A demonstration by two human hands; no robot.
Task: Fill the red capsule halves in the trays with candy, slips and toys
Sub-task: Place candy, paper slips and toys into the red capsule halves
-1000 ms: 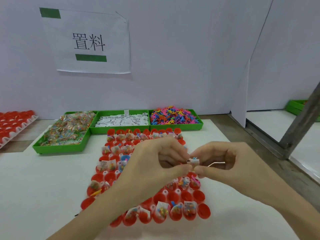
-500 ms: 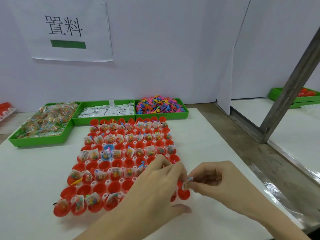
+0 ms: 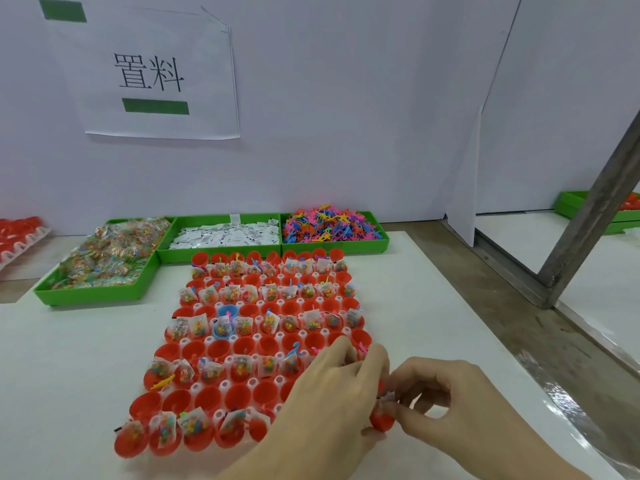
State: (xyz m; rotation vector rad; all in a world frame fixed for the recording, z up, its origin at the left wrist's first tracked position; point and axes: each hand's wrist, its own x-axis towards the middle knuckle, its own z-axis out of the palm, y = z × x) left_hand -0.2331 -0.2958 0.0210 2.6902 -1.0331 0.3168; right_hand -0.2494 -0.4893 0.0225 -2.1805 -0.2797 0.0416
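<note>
Head view: your right hand [image 3: 446, 403] pinches a white slip [image 3: 387, 397] by the red capsule tray [image 3: 194, 344]; left hand [image 3: 332, 393] fingers curl there too, hold unclear. Many cups wait.

A white table top [image 3: 69, 375] is seen, on which a tray of red capsule halves [image 3: 239, 396] is laid near the front edge. Behind it, three green bins are set side by side against the back wall: a candy bin [image 3: 93, 292] at the left, a bin of white slips [image 3: 166, 252] in the middle and a bin of coloured toys [image 3: 381, 242] at the right. A further tray of red halves [image 3: 20, 237] is placed at the far left, partly cut off.
</note>
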